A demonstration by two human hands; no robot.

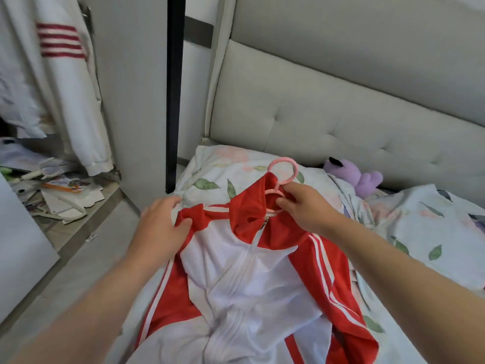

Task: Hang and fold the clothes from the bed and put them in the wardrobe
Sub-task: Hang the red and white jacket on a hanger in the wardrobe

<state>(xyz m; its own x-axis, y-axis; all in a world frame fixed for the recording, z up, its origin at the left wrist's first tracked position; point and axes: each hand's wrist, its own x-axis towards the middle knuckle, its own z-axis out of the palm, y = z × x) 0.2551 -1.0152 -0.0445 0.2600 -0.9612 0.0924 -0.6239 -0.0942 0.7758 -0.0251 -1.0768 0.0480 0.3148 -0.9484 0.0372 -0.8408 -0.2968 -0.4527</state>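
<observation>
So this looks like the middle of the hanging part, not the end of it. A red-and-white track jacket (252,271) is laid front-up on the bed (433,232), zipped, with its collar toward the floral pillow (210,166). A pink hanger (282,170) has been worked into the neck, so only its ring-shaped hook and a bit of the top bar can be seen above the collar. The base of that hook is pinched by the right hand (301,206), so that grip is closed on the hanger. The jacket's red shoulder fabric is pinched by the left hand (162,227), thumb curled onto it, probably so the shoulder can be seated over the hanger arm. Whether both shoulders are already seated can't be told, since the arms are hidden under the cloth. At least one white jacket with dark red stripes (65,74) is already hung in the open wardrobe (131,101) at left, so some of the job seems done. Still left, by the look of it: lifting this jacket and getting it onto the rail. No other loose clothes can be made out on the bed, but only part of it is shown. A purple plush toy (359,177) is parked by the headboard (341,114).
</observation>
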